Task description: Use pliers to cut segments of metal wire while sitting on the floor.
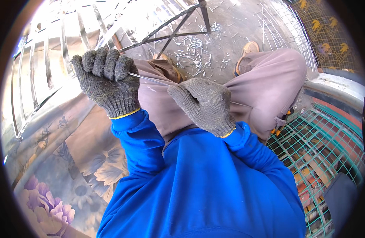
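Both hands wear dark grey knitted gloves with yellow cuffs. My left hand is raised at the left in a closed fist, with a thin metal wire rod coming out of its thumb side. From there the rod slopes down to the right into my right hand, in front of my lap. My right hand is closed round it, back upward, and its fingertips are hidden beneath. A short stretch of rod shows past the right side of that hand, over my thigh. The rod's left end is hidden in the left fist.
Short cut wire pieces litter the floor between my shoes. A dark metal stand rises ahead. On the left are a slatted metal rack and a flower-patterned sheet. Green wire mesh lies right; pale wire grids lie far right.
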`<action>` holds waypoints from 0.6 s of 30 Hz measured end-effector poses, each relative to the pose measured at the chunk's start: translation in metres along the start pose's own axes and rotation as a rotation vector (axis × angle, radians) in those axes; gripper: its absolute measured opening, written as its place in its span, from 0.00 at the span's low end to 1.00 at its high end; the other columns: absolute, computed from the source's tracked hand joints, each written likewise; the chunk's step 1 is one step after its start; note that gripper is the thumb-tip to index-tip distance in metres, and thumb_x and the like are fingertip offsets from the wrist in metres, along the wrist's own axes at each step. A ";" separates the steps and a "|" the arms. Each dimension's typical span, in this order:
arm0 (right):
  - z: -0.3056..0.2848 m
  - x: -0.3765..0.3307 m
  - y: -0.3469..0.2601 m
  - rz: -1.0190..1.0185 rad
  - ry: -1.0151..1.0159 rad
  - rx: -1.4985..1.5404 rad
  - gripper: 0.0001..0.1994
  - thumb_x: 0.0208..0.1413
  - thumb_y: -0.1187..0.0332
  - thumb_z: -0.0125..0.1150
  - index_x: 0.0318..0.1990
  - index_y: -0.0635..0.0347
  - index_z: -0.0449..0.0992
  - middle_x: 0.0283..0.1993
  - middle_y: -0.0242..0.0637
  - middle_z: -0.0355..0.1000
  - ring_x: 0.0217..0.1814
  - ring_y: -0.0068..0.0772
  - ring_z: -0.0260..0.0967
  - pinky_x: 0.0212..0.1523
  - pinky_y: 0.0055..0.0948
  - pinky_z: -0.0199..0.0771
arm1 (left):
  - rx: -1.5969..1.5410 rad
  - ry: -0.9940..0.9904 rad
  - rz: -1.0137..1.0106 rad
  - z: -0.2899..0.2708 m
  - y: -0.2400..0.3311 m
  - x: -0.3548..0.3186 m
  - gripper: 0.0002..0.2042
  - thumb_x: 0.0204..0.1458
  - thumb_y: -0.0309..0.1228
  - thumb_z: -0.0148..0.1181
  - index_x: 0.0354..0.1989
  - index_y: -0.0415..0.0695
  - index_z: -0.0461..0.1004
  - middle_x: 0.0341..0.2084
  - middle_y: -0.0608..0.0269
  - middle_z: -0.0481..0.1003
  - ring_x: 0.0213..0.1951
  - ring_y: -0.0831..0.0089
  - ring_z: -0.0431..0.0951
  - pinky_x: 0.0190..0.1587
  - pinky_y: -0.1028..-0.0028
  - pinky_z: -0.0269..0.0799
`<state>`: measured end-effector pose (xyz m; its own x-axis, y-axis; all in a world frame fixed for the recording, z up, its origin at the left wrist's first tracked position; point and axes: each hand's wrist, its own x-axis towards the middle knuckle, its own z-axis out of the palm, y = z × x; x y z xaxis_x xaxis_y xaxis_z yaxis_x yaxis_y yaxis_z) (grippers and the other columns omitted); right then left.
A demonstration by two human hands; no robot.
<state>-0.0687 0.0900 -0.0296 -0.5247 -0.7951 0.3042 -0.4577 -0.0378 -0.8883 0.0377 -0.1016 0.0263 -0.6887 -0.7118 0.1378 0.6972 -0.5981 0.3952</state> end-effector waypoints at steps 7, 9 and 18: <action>-0.001 0.000 -0.001 0.038 0.013 0.016 0.09 0.56 0.63 0.72 0.33 0.58 0.83 0.29 0.41 0.78 0.28 0.43 0.77 0.29 0.36 0.74 | -0.060 0.020 0.010 -0.008 -0.003 -0.003 0.20 0.68 0.43 0.48 0.20 0.54 0.61 0.14 0.77 0.55 0.16 0.81 0.53 0.19 0.77 0.52; -0.003 -0.001 -0.003 0.065 -0.007 0.008 0.08 0.56 0.63 0.71 0.33 0.58 0.83 0.29 0.40 0.78 0.29 0.43 0.77 0.29 0.37 0.74 | -0.059 0.015 0.010 -0.008 -0.003 -0.003 0.20 0.68 0.43 0.48 0.20 0.54 0.60 0.14 0.77 0.55 0.16 0.81 0.53 0.19 0.77 0.52; -0.010 0.009 -0.004 0.195 -0.171 0.178 0.10 0.59 0.62 0.67 0.35 0.59 0.81 0.32 0.42 0.77 0.33 0.50 0.77 0.33 0.38 0.76 | 0.072 0.045 0.093 0.012 0.008 -0.006 0.19 0.67 0.44 0.50 0.22 0.52 0.65 0.14 0.77 0.59 0.18 0.81 0.57 0.23 0.77 0.55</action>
<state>-0.0790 0.0889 -0.0203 -0.4550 -0.8875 0.0728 -0.2192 0.0324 -0.9751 0.0450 -0.0975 0.0391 -0.6106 -0.7801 0.1365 0.7407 -0.5014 0.4472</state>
